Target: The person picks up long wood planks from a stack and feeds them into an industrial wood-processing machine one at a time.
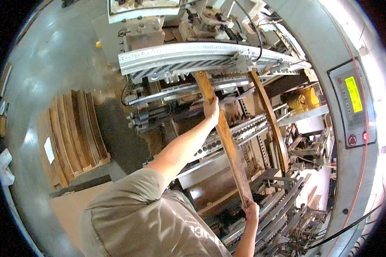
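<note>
Machine: a large grey woodworking machine (210, 60) fills the middle of the view, with toothed metal rails running across it and chain tracks lower right.
Floor: grey concrete floor (51, 55), shiny under the light, on the left.
Stack: a pile of curved wooden slats (73, 132) lies on the floor at left, with a small white paper label (49, 150) stuck on its near end.
Control panel: a grey rectangular control panel (354, 105) on the right wall of the machine, with a yellow-green screen at the top and a round red button near the bottom.
Wooden slat: a long, narrow wooden slat (227, 141), pale brown with darker grain, lies lengthwise across the machine's rails, tilted from upper left to lower right.
Second slat: a darker curved slat (272, 124) rests on the rails just to its right, apart from it.
Left hand: the left hand (211, 109) grips the wooden slat near its far end.
Right hand: the right hand (251, 210) clasps the slat's near end.
</note>
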Available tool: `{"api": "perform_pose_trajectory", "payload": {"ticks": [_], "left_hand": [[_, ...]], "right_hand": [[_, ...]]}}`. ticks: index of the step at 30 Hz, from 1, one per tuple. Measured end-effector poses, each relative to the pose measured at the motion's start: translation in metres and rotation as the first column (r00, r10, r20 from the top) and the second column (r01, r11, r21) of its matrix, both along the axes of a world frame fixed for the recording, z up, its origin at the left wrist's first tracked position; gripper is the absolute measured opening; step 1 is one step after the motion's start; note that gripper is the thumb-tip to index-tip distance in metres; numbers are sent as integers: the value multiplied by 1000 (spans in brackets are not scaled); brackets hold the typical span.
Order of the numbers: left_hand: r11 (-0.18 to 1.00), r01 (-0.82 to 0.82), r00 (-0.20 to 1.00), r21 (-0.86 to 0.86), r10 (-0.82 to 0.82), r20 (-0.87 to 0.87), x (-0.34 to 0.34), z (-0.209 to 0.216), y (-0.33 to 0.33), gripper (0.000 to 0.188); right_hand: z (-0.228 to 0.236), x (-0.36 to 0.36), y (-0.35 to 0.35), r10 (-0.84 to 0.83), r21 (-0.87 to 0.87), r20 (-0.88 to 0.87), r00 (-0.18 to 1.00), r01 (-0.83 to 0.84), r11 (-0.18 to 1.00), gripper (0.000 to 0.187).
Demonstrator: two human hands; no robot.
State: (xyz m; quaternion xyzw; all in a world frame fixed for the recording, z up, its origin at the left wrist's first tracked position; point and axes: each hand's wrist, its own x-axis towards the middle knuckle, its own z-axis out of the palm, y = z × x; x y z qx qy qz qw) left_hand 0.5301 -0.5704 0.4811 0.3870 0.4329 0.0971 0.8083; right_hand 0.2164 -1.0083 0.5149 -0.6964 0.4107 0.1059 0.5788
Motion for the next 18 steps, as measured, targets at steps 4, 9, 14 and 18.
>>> {"api": "perform_pose_trajectory", "payload": {"ticks": [4,9,14,18], "left_hand": [[987,-46,989,152,67,-134,11,-13,-1,75],[971,-61,998,231,67,-18,5,-16,1,60],[982,-32,999,186,30,13,14,-29,0,61],[959,-135,991,250,129,40,27,-47,1,59]], "right_hand": [[6,11,12,-78,-59,-59,995,74,995,14],[8,9,21,-59,-110,-9,998,58,992,74],[5,8,24,-41,-179,-77,996,27,983,89],[6,16,30,-9,-233,-104,994,-15,972,89]]}}
